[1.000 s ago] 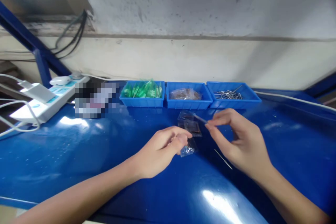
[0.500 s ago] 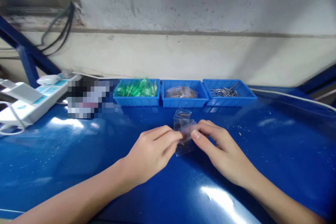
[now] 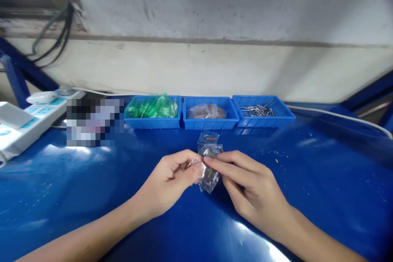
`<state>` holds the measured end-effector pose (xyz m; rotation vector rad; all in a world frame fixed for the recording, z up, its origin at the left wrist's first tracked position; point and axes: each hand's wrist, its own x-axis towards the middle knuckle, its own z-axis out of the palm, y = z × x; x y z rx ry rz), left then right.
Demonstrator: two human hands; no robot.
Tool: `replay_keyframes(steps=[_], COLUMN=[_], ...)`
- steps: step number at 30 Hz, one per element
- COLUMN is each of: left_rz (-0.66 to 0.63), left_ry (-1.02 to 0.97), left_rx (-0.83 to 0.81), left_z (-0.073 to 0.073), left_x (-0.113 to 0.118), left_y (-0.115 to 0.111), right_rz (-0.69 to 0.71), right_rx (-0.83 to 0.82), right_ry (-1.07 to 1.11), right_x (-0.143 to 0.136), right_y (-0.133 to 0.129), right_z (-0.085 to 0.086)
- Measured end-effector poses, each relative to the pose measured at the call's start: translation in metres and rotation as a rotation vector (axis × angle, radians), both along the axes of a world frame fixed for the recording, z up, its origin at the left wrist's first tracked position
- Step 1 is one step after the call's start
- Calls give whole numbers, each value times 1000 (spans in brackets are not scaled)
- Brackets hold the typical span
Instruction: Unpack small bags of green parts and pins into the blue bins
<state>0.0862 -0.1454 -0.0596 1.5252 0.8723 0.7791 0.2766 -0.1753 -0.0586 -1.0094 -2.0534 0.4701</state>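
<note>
Between thumb and curled fingers, my left hand (image 3: 173,182) pinches the edge of a small clear plastic bag (image 3: 202,168). My right hand (image 3: 253,186) reaches in from the other side, its fingertips closed at the bag's opposite edge. Below the fingers lie more clear bags (image 3: 210,182), overlapping on the blue tabletop, with small thin brass-coloured pieces showing through. A further bag (image 3: 209,137) with one copper-coloured pin lies just beyond. What exactly sits between the right fingertips is partly hidden.
Along the wall stand three blue bins: one (image 3: 153,123) with green packets, one (image 3: 211,124) with a clear bag of brownish parts, one (image 3: 265,122) with loose metal pins. A white power strip (image 3: 39,116) and a blurred-out object (image 3: 92,125) are at left.
The bag has shifted slightly left and toward me, into my left thumb and finger. My right fingers have stretched across toward it. The view has moved a little.
</note>
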Motion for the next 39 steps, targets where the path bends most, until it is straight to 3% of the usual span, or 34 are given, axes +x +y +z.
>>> replay_keyframes(steps=[3,6,9,12,14,17,25,28,31,35,37,39], left_rz=[69,108,33,-61,-100,-87,-23,31,111,233,228,168], left_ry=[127,244,304,372,426,444,204,176,161,183,200,218], left_rx=[166,498,814,993,1006,861,129,-24,69,514,740,865], left_z=[-2,-5,-5,-2,0,1,1,-1,-1,2,1,-1], left_x=[1,-1,-6,-8,-8,-6,-6,-3,-2,-5,-7,-8], left_y=[0,0,-2,-7,-10,-9,1,2,3,5,5,2], right_rz=[-94,-200,-198,-150,-137,-159,-146,-152,-174,-162,-127,-123], right_rx=[-47,-161,-376,-554,-587,-504,82,167,99,-218,-401,-558], right_ry=[18,61,122,184,210,228,61,-29,-37,82,156,244], right_x=[-1,-2,-4,-7,-8,-10,-3,0,-2,-7,-8,-8], right_y=[-3,-3,-1,2,3,3,-2,-4,-5,-4,-3,-2], right_z=[4,11,17,17,15,11,4,0,2,14,18,19])
